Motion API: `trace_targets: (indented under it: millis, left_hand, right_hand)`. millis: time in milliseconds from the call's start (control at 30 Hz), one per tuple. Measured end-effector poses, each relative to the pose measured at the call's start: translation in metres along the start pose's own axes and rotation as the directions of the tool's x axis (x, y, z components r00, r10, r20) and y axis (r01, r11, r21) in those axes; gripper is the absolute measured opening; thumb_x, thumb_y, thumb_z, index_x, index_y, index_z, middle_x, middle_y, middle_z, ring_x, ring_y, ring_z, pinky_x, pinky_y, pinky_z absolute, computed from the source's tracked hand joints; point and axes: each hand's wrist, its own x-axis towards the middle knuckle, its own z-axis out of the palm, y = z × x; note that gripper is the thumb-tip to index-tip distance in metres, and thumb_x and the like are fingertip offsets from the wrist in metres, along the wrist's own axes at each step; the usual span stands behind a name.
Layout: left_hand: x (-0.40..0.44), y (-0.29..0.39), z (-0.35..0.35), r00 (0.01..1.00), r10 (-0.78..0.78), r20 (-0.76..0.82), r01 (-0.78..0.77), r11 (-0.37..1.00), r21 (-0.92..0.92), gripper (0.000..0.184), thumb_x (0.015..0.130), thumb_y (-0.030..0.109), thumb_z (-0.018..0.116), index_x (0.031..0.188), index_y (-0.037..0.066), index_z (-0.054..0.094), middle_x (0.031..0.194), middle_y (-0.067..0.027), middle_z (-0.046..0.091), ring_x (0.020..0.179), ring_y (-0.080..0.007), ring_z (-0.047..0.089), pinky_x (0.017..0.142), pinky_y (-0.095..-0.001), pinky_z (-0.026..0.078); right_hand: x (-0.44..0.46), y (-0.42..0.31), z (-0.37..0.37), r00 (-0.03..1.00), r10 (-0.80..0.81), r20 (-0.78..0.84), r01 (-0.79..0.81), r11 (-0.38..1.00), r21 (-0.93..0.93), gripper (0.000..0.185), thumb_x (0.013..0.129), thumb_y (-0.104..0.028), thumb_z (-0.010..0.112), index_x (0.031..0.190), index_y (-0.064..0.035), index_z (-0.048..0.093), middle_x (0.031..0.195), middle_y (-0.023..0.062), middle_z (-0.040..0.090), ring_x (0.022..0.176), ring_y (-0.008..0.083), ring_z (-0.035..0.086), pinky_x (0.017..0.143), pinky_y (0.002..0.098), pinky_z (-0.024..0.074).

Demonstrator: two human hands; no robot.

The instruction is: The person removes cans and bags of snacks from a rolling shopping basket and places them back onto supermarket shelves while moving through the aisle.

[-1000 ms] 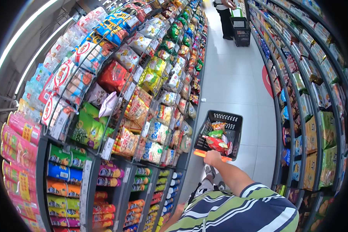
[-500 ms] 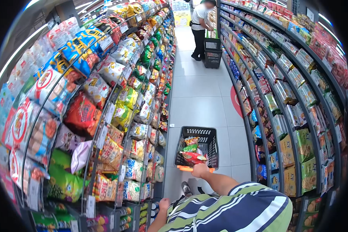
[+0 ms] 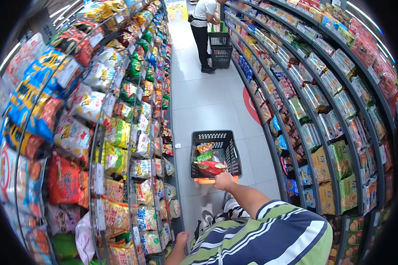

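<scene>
My right hand (image 3: 224,181) is wrapped round the orange handle (image 3: 203,180) of a black shopping basket (image 3: 231,134), out in front of me over the floor. Inside the basket lie a red snack bag (image 3: 211,167), a green packet (image 3: 204,156) and an orange packet (image 3: 204,148). Low by my left side hangs my left hand (image 3: 181,240), close to the snack shelf. Its fingers look curled in, and nothing shows in them.
Tall shelves of bagged snacks (image 3: 115,132) line the left, and shelves of packaged food (image 3: 331,119) curve along the right. Up the tiled aisle (image 3: 203,101) a person (image 3: 203,31) stands by another black basket (image 3: 220,53) with a green handle.
The view has turned right and advanced, so the aisle, the person and my basket sit further left. My right hand keeps its grip on the handle; my left hand still hangs low.
</scene>
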Motion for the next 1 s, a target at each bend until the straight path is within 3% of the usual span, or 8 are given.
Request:
trace_targets:
  millis: [100,233,267,333,467,567,667,1000]
  left_hand:
    - [0.005,0.024,-0.006,0.994,-0.096,0.048,0.1,0.991,-0.09,0.022,0.092,0.024,0.07,0.095,0.002,0.074,0.068,-0.0047,0.066,0.051,-0.0156,0.057,0.045,-0.0328,0.044]
    - [0.024,0.077,-0.003,0.997,0.072,0.029,-0.072,0.997,-0.005,0.023,0.094,0.022,0.063,0.08,0.005,0.07,0.063,-0.0022,0.06,0.046,-0.0133,0.051,0.038,-0.0302,0.035]
    - [0.028,0.102,-0.002,0.954,0.294,0.067,-0.3,0.947,0.115,0.023,0.093,0.022,0.062,0.077,0.007,0.068,0.062,-0.0016,0.059,0.046,-0.0126,0.05,0.039,-0.03,0.034]
    - [0.039,0.145,0.008,0.87,0.479,0.121,-0.494,0.842,0.219,0.024,0.093,0.023,0.061,0.078,0.007,0.07,0.064,-0.003,0.061,0.05,-0.0145,0.054,0.044,-0.0322,0.04]
    - [0.079,0.22,0.059,0.84,0.54,-0.052,-0.499,0.807,0.315,0.032,0.093,0.031,0.064,0.098,0.003,0.078,0.081,-0.0118,0.074,0.074,-0.0266,0.07,0.07,-0.0396,0.056]
    - [0.085,0.287,0.085,0.905,0.416,-0.089,-0.357,0.857,0.372,0.038,0.092,0.037,0.068,0.11,0.005,0.078,0.097,-0.016,0.078,0.096,-0.0324,0.074,0.088,-0.0404,0.055]
    - [0.072,0.353,0.097,0.919,0.37,-0.138,-0.298,0.879,0.372,0.037,0.091,0.039,0.07,0.109,0.008,0.079,0.102,-0.0169,0.077,0.1,-0.0324,0.074,0.087,-0.0399,0.055]
    - [0.133,0.394,0.099,0.968,0.14,-0.206,-0.124,0.988,0.091,0.032,0.091,0.033,0.07,0.108,0.008,0.079,0.097,-0.0142,0.078,0.09,-0.0272,0.074,0.085,-0.0378,0.056]
  right_hand:
    - [0.037,0.015,-0.017,0.999,-0.04,-0.022,0.04,0.999,-0.017,0.038,0.081,-0.045,0.066,0.088,-0.0107,0.081,0.087,0.0159,0.078,0.082,0.0339,0.077,0.076,0.0472,0.0617]
    - [0.071,0.033,-0.058,0.999,-0.034,0.026,0.034,0.999,0.028,0.034,0.082,-0.038,0.066,0.093,-0.0089,0.081,0.095,0.0167,0.078,0.088,0.0334,0.077,0.081,0.0462,0.0616]
    - [0.081,0.041,-0.07,0.999,-0.041,0.021,0.041,0.998,0.042,0.035,0.082,-0.037,0.066,0.094,-0.0087,0.081,0.096,0.0166,0.078,0.09,0.0331,0.077,0.082,0.046,0.0615]
    - [0.105,0.051,-0.089,0.998,-0.043,0.055,0.039,0.996,0.078,0.035,0.082,-0.036,0.068,0.098,-0.008,0.081,0.102,0.0168,0.078,0.096,0.0325,0.077,0.085,0.0457,0.061]
    - [0.155,0.071,-0.113,0.996,-0.042,0.073,0.035,0.995,0.096,0.035,0.081,-0.035,0.068,0.101,-0.0086,0.081,0.104,0.015,0.079,0.097,0.0312,0.076,0.086,0.0449,0.061]
    - [0.184,0.087,-0.13,0.994,-0.077,0.074,0.072,0.995,0.073,0.035,0.082,-0.033,0.067,0.103,-0.0086,0.081,0.106,0.0132,0.079,0.099,0.0303,0.076,0.086,0.0444,0.061]
    - [0.209,0.101,-0.155,0.993,-0.073,0.088,0.067,0.995,0.076,0.034,0.084,-0.033,0.067,0.104,-0.0095,0.081,0.108,0.0127,0.078,0.101,0.029,0.076,0.087,0.0435,0.061]
    - [0.322,0.146,-0.209,0.993,-0.102,0.067,0.098,0.994,0.055,0.034,0.083,-0.035,0.066,0.101,-0.0095,0.081,0.105,0.0156,0.078,0.097,0.0309,0.076,0.086,0.0439,0.0608]
